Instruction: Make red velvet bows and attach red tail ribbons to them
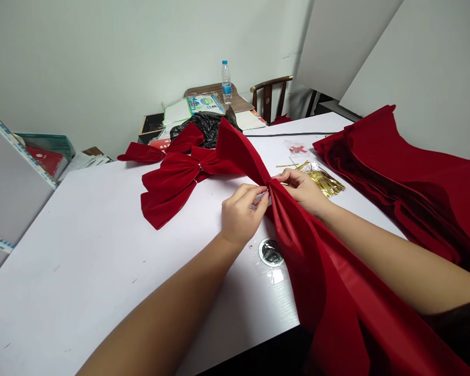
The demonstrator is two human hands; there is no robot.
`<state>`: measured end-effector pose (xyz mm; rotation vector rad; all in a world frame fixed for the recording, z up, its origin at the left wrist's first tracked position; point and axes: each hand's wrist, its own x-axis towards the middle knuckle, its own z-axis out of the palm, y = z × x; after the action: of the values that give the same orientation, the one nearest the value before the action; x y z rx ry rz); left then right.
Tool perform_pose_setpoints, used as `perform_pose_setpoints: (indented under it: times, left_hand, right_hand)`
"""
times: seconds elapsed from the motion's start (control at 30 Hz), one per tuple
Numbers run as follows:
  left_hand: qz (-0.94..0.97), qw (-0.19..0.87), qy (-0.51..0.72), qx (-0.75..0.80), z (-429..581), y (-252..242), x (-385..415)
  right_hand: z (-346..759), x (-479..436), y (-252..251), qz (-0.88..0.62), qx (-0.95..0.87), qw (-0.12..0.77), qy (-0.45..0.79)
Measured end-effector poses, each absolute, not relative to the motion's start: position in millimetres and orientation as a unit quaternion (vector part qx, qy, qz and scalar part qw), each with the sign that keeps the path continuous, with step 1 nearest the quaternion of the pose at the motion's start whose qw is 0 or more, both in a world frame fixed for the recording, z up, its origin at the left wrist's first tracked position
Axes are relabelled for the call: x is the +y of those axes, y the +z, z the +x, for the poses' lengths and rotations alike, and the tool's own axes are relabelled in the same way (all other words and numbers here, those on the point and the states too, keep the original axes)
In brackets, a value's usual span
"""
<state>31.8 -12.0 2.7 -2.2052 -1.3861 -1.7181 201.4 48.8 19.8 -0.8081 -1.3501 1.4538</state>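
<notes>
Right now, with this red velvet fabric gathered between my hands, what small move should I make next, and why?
Probably keep the left hand pinching the red velvet fabric and let the right hand take one gold twist tie: the ties lie just beside it, and the red velvet bow nearby looks cinched at its centre.

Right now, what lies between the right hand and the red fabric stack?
Head view: gold twist ties lie between the right hand and the red fabric stack.
</notes>
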Motion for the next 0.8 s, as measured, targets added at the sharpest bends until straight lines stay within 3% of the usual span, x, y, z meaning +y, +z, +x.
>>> perform_pose_setpoints:
  times: [0.27,0.47,0.57,0.7,0.8]
  left_hand:
    - [-0.719,0.074,-0.517,-0.458,30.3,3.4,-13.9]
    - [-0.711,0.031,-0.502,-0.490,30.7,3.2,-15.0]
    - [-0.666,-0.074,-0.523,-0.527,37.0,4.9,-16.5]
    - [-0.484,-0.348,-0.583,-0.553,49.3,7.5,-16.5]
    - [-0.397,-0.488,-0.599,-0.496,54.0,11.7,-16.0]
  right_hand:
    - [201.0,47.6,20.2,-0.335,-0.561,0.460,0.602]
    - [199.1,47.2,17.8,-0.335,-0.570,0.461,0.592]
    - [197.5,46.3,15.5,-0.333,-0.577,0.475,0.575]
    - [196.7,45.2,11.3,-0.331,-0.615,0.488,0.524]
    - [198.5,46.2,8.9,-0.320,-0.647,0.491,0.488]
